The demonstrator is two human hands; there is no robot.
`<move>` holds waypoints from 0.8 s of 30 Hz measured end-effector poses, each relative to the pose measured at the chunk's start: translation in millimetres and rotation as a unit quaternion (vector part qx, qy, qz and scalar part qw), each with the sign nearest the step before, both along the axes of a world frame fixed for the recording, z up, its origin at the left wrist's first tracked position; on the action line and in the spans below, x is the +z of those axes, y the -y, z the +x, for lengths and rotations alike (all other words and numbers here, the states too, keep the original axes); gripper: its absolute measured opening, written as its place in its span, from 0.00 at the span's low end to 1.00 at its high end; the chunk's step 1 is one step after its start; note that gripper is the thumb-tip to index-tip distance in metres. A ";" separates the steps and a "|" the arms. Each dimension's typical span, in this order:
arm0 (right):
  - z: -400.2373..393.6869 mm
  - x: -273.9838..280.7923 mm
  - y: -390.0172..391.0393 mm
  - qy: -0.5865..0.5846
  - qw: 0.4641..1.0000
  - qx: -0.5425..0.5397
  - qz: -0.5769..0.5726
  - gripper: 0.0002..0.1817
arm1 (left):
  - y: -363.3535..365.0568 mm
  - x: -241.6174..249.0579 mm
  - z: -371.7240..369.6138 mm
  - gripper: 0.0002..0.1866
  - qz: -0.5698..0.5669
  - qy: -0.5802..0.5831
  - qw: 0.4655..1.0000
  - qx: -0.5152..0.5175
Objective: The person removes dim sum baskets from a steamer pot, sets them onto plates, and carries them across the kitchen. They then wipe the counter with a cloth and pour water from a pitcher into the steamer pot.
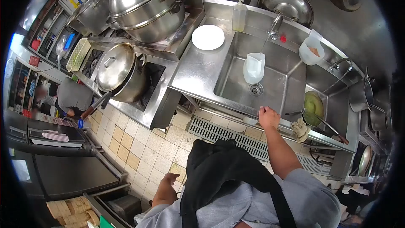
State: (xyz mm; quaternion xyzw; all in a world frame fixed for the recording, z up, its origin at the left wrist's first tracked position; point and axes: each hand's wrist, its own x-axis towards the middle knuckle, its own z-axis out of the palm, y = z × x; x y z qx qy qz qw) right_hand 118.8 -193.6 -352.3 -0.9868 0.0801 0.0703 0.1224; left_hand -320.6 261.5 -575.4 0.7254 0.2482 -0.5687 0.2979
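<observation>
My right hand (pixel 269 117) rests on the front edge of the steel sink (pixel 236 94), its fingers curled over the rim. Down at my side, over the tiled floor, hangs my left hand (pixel 171 178); it holds nothing that I can see, and a finger sticks out. A translucent white plastic jug (pixel 254 68) stands in the large basin, near the drain (pixel 255 89). Thin water runs into it from the tap (pixel 276 26). To the right of my right hand, a crumpled cloth (pixel 300 130) lies over the sink's edge.
A lidded pot (pixel 116 69) stands on the stove, below a large steamer (pixel 145 12). A white plate (pixel 208 37) and a pump bottle (pixel 239 15) are left of the basin. In the right basin sits a greenish strainer (pixel 313 109). A person (pixel 74 95) bends down at far left.
</observation>
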 end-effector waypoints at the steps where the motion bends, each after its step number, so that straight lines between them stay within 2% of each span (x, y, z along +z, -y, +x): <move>1: 0.3 -1.1 0.4 -0.006 1.000 -0.003 0.005 0.22 | 18.6 39.7 12.1 0.33 0.042 -0.020 0.982 0.183; 2: -0.2 -2.5 0.8 -0.005 1.000 -0.005 0.006 0.22 | 38.5 81.6 25.1 0.34 0.090 -0.010 0.926 0.365; 3: -1.1 -3.4 1.8 -0.001 1.000 0.004 0.008 0.22 | 40.0 85.2 29.5 0.34 0.091 -0.008 0.927 0.363; 5: -3.1 -5.2 4.8 0.004 1.000 0.011 0.008 0.23 | 40.7 90.0 33.4 0.33 0.089 0.139 0.888 0.429; 8: -5.2 -8.5 8.9 0.002 0.999 0.044 -0.004 0.24 | 33.1 98.5 57.0 0.32 0.077 0.182 0.892 0.408; 9: -6.3 -10.4 9.5 0.005 0.998 0.054 -0.011 0.24 | 25.9 91.8 60.3 0.32 0.076 0.184 0.892 0.405; 11: -9.1 -10.6 10.3 0.007 0.998 0.063 -0.019 0.25 | 5.0 54.4 60.5 0.31 0.100 0.272 0.889 0.353; 12: -10.6 -10.1 10.9 0.014 0.997 0.071 -0.012 0.26 | 14.5 90.1 75.3 0.32 0.074 0.251 0.880 0.396; 13: -11.8 -9.2 9.6 0.020 0.997 0.077 -0.005 0.27 | 15.0 100.4 81.6 0.32 0.055 0.266 0.872 0.406; 18: -20.3 11.9 -0.1 -0.046 0.997 0.064 -0.009 0.32 | 20.0 102.4 58.2 0.33 0.000 0.315 0.843 0.435; 20: -23.7 18.6 -5.4 -0.056 0.997 0.053 -0.015 0.34 | 23.3 107.9 41.6 0.32 0.036 0.257 0.884 0.390; 22: -26.1 25.2 -11.1 -0.099 0.994 0.043 -0.024 0.40 | 27.0 123.7 27.0 0.31 0.080 0.231 0.930 0.273; 23: -26.9 27.1 -11.7 -0.101 0.994 0.039 -0.025 0.40 | 16.3 93.0 5.7 0.32 0.092 0.256 0.939 0.211; 24: -27.9 28.5 -11.8 -0.109 0.992 0.050 -0.035 0.41 | 14.2 97.2 1.0 0.32 0.053 0.241 0.954 0.172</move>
